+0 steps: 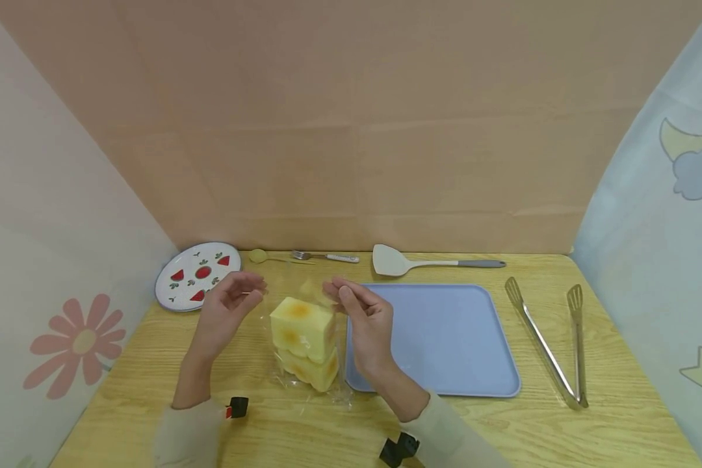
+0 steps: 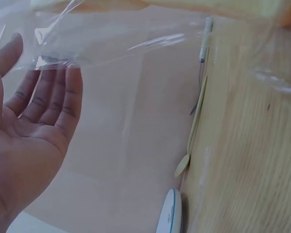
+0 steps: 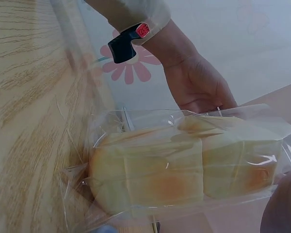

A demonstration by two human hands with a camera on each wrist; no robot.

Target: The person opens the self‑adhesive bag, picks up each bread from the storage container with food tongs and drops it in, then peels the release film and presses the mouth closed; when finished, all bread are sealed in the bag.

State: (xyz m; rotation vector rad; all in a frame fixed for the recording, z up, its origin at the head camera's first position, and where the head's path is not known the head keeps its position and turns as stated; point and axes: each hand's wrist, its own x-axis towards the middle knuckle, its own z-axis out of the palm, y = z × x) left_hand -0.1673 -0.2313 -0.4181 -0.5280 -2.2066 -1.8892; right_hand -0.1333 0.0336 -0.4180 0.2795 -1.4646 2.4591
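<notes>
A pale yellow bread loaf [image 1: 303, 335] with browned patches stands upright on the table inside a clear plastic bag [image 3: 266, 121]. To the left of the bag is my left hand [image 1: 222, 315]. In the left wrist view its fingers [image 2: 70, 92] reach the bag's film, lightly bent, with the thumb apart from them. Whether the fingertips lie inside or outside the film I cannot tell. At the bag's upper right, my right hand [image 1: 371, 331] pinches the film between thumb and forefinger. Only a dark part of that hand shows at the right wrist view's corner.
A light blue tray [image 1: 433, 338] lies right of the bag, with metal tongs [image 1: 546, 344] spread beyond it. Along the back are a fruit-patterned plate [image 1: 181, 286], a yellow spoon [image 1: 258, 256], a fork [image 1: 327, 257] and a white spatula [image 1: 392, 261]. Cloth walls surround the table.
</notes>
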